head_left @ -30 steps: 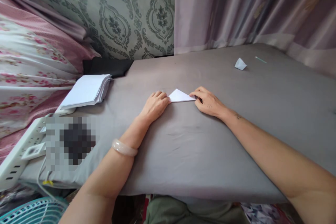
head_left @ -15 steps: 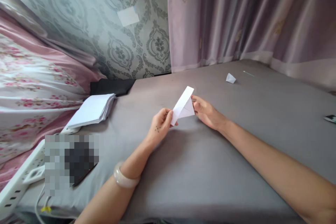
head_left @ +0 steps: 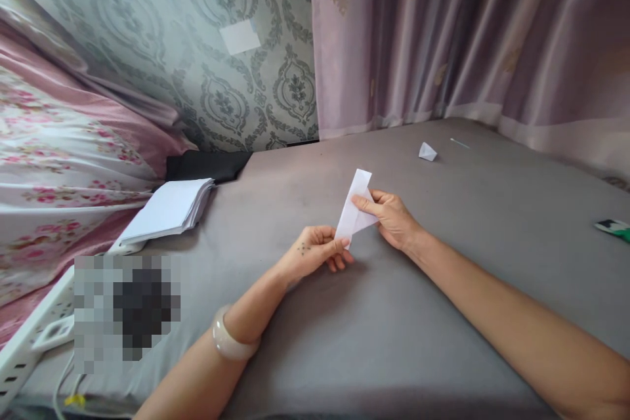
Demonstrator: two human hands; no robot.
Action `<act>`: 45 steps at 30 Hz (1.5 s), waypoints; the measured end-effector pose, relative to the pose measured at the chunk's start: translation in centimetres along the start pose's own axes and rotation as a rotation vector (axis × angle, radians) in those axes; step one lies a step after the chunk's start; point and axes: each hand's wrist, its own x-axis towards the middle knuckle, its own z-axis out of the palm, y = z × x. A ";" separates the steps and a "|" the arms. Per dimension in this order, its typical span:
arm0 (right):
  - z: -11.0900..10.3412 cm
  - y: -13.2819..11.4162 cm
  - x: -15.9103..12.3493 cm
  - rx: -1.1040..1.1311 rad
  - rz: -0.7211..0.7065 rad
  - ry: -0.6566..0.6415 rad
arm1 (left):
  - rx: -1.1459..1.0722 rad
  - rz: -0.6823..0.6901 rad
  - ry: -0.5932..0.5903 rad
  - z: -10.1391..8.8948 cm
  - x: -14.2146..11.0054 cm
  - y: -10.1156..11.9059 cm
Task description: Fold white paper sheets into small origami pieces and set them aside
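Observation:
Between my hands, above the grey cloth surface point(head_left: 305, 341), is a folded sheet of white paper point(head_left: 350, 212), a long strip along one side and a triangular part on the right. My left hand point(head_left: 317, 251) pinches its lower end, thumb on top and fingers beneath. On the right side my right hand point(head_left: 391, 215) grips it, thumb lying across the front and fingers behind. The paper's back and the fingertips behind it are hidden. A pale bangle point(head_left: 231, 338) sits on my left wrist.
A stack of white paper point(head_left: 165, 210) lies at the left by a black flat item point(head_left: 209, 165). Near it are a white power strip point(head_left: 37, 328) and a blurred-out patch. A small folded paper piece point(head_left: 427, 151), a thin stick point(head_left: 460, 143) and a green-and-white item point(head_left: 613, 230) lie rightward.
My right hand has closed on the paper, its thumb now across the front. The paper and my left hand have shifted slightly right and down, and the strip stands steeper.

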 end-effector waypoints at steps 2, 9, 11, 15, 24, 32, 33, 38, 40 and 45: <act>0.1 -0.2 -0.2 -0.040 -0.021 -0.017 | -0.002 -0.043 -0.100 0.0 -0.3 0.1; 0.6 -0.9 -1.4 -0.261 -0.119 -0.109 | 0.007 -0.026 -0.318 -2.6 -0.8 1.6; 0.9 -0.9 -1.7 -0.326 -0.146 -0.142 | -0.103 0.175 0.004 -3.0 -0.4 2.3; 1.5 -0.8 -2.1 -0.448 -0.204 -0.167 | -0.313 0.341 0.294 -1.7 0.4 3.6; 1.8 -0.3 -2.6 -0.755 -0.493 0.094 | -0.620 0.290 0.513 2.0 2.3 3.3; 1.9 0.9 -2.6 -0.981 -0.784 0.115 | -0.649 0.339 0.535 2.3 2.8 1.8; 2.1 0.8 -2.7 -1.002 -0.814 0.113 | -0.651 0.357 0.528 2.3 2.7 1.8; 3.4 0.0 -3.3 -1.167 -0.913 0.146 | -0.633 0.435 0.504 2.0 1.6 2.1; 4.0 -0.2 -3.2 -1.227 -0.935 0.152 | -0.623 0.466 0.524 1.7 1.3 2.2; 5.7 -0.1 -2.2 -1.320 -0.984 0.141 | -0.631 0.542 0.596 0.4 1.1 2.4</act>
